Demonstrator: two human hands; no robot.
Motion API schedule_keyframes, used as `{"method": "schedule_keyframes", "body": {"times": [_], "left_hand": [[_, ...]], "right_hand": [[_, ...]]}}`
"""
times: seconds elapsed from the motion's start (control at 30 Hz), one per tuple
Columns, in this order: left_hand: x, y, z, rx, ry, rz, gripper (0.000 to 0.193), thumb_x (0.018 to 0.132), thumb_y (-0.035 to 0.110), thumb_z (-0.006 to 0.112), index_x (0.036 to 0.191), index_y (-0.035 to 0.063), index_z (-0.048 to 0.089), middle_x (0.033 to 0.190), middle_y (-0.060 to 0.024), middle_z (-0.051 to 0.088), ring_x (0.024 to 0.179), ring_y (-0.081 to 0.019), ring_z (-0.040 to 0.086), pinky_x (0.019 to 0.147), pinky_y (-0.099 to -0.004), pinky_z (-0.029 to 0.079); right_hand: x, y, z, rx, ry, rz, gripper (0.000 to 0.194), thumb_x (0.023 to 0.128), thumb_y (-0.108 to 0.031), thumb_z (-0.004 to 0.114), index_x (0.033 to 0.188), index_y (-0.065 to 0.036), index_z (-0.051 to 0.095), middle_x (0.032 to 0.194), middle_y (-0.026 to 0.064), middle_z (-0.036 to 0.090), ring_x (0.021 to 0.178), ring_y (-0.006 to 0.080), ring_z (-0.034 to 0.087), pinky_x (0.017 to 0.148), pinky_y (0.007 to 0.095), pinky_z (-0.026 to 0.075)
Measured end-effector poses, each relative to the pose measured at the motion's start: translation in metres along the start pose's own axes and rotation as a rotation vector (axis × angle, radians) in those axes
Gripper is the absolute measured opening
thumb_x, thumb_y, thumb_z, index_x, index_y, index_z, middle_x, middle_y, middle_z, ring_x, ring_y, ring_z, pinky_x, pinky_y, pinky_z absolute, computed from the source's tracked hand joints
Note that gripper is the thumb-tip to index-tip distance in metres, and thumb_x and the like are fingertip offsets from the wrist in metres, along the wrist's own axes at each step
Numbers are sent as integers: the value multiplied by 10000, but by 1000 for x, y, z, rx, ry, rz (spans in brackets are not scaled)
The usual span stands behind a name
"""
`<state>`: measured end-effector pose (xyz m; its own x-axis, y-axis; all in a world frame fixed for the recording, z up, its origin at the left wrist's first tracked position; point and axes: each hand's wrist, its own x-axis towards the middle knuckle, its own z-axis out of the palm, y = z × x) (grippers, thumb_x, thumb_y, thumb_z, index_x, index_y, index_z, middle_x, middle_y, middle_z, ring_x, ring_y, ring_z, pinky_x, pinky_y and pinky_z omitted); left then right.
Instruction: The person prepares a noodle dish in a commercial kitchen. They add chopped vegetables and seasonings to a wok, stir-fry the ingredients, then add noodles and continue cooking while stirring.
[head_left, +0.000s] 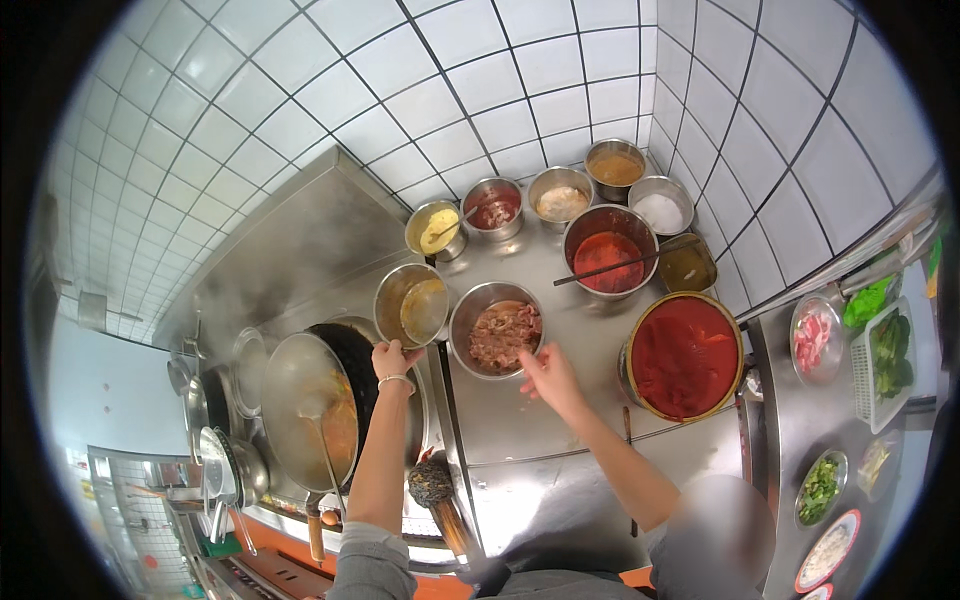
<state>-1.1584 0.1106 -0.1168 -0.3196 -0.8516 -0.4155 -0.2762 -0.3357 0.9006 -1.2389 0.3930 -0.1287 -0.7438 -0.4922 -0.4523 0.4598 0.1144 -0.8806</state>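
My left hand (394, 358) grips the near rim of a steel pot (386, 319) with yellowish liquid inside. That pot is tilted, between the steaming wok and a steel bowl (459, 319) of raw sliced meat (504, 337). Close to the meat bowl's lower right rim is my right hand (553, 381), fingers partly spread and holding nothing visible. Whether its fingertips touch the rim, I cannot tell. To the left, the wok (289, 420) contains orange-brown food in liquid, and a ladle (324, 439) rests in it. Steam blurs its contents.
A bamboo wok brush (442, 510) lies below the wok. Steel pots of seasonings, including red sauce (607, 259) and white powder (660, 214), stand along the tiled wall. A large tin of red paste (682, 360) stands right, beside a side counter with greens (892, 360) and chopped vegetables (820, 487).
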Motion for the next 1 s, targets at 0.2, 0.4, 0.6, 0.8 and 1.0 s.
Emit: {"method": "schedule_keyframes", "body": {"times": [0.2,0.4,0.6,0.8,1.0], "left_hand": [[-13,26,1,115,-145,182,94,845,22,453,788,-50,476,778,-138,572,639,-231,615,654,-386,612],[-32,20,61,130,-293,50,130,851,7,484,727,-7,449,736,-102,547,662,-225,626,641,-373,615],[-46,-7,108,45,-373,9,183,868,27,545,720,32,437,703,-55,511,630,-194,611,662,-366,611],[-71,19,74,526,-258,449,153,855,20,545,746,0,440,713,-82,536,585,-162,556,549,-306,505],[-128,76,3,632,-99,1059,91,825,8,548,836,-29,466,957,-201,616,614,-308,570,570,-356,474]], "right_hand": [[-11,-19,-12,-55,84,116,169,852,-106,537,792,5,426,590,96,542,431,201,589,359,299,458],[-92,6,-58,79,106,178,139,844,-75,522,847,34,436,612,118,536,437,216,586,369,319,498],[-131,20,-76,255,186,169,173,859,-77,489,972,52,472,663,136,558,486,247,611,423,330,537],[-131,18,-80,235,130,134,256,944,-216,488,966,39,489,668,127,570,515,246,625,448,331,542],[-150,28,-92,132,-4,214,455,976,-423,414,871,10,507,639,113,576,524,239,629,450,325,532]]}}
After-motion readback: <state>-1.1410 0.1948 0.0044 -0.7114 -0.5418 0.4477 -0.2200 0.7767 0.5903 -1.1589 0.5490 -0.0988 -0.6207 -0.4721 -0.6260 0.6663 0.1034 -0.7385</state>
